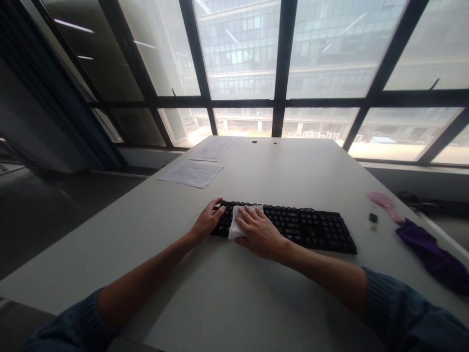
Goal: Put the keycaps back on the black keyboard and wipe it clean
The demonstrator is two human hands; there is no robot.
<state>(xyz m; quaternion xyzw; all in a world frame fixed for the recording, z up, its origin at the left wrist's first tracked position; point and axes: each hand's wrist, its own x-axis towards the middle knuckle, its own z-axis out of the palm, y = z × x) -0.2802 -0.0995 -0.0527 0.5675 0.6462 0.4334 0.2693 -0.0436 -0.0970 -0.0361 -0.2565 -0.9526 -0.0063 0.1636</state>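
A black keyboard (318, 228) lies on the white table in front of me, slightly slanted. My left hand (207, 220) grips its left end, thumb on top and fingers around the far corner. Over the left part of the keys is a white tissue (236, 229), thin and folded. My right hand (259, 231) holds this tissue down against the keys, its fingers laid over it and pointing away to the left. The keys beneath the tissue and palm are hidden.
Printed paper sheets (191, 173) lie on the table's left side. On the right are a small dark object (373, 218), a pink item (383, 200) and a purple cloth (432, 249) near the edge. Large windows (242, 54) stand beyond the table's far end.
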